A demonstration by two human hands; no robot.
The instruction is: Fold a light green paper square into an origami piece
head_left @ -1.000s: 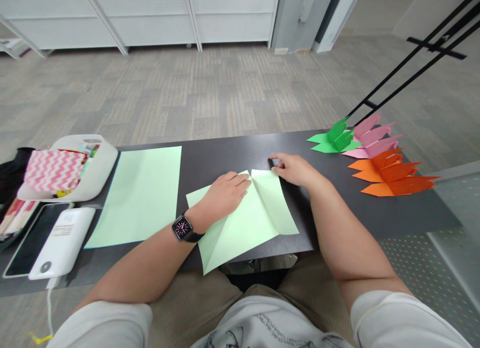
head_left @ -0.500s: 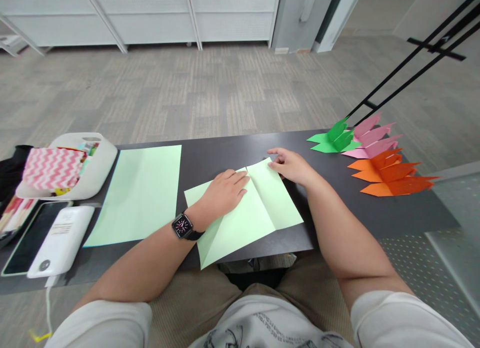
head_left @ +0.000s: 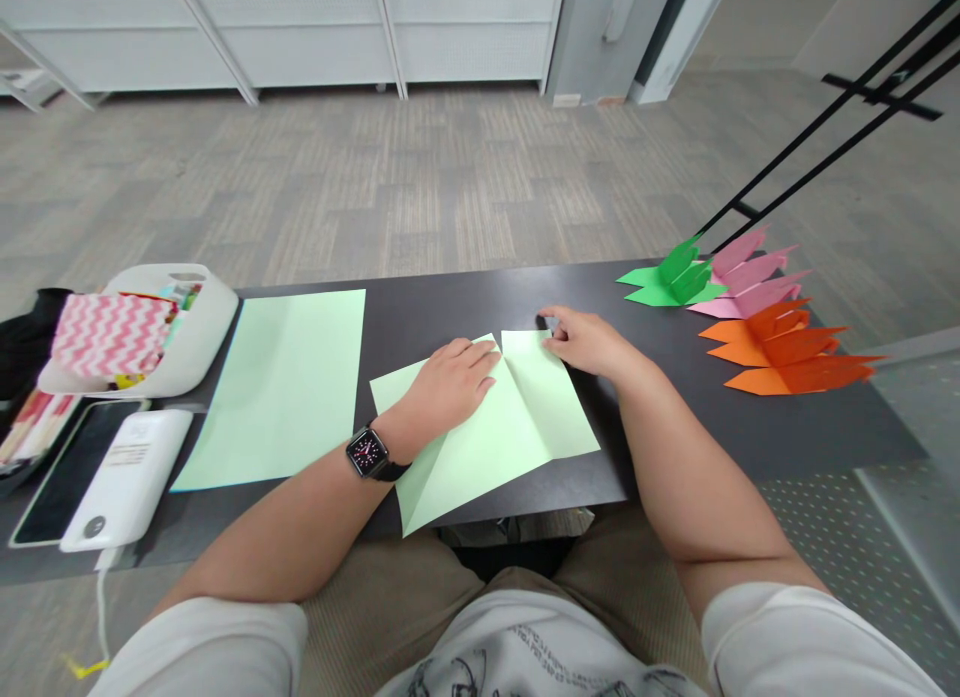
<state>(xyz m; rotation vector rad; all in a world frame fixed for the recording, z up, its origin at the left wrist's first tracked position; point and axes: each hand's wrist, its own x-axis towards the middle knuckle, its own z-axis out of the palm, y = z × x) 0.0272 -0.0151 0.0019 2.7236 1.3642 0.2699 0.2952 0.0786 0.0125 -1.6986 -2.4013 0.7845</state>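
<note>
A creased sheet of pale green paper (head_left: 501,447) lies on the dark table in front of me, with fold lines across it and a gap in its far edge. My left hand (head_left: 455,382) rests flat on its left part, fingers stretched out. At the far right corner, my right hand (head_left: 581,339) pinches the right panel between thumb and finger, holding that edge slightly raised. To the left lies a stack of pale green paper (head_left: 296,377), flat, with a blue edge showing beneath.
A white basket (head_left: 206,327) with a pink zigzag cloth stands far left, near a white power bank (head_left: 124,487) and a phone (head_left: 64,477). Folded green (head_left: 671,277), pink (head_left: 754,277) and orange paper pieces (head_left: 787,352) stand at the right. Dark table surface (head_left: 450,302) lies behind the sheet.
My right hand has tilted the sheet's right panel up and leftward a little, and the gap at the far edge has changed shape. My left hand stays in place.
</note>
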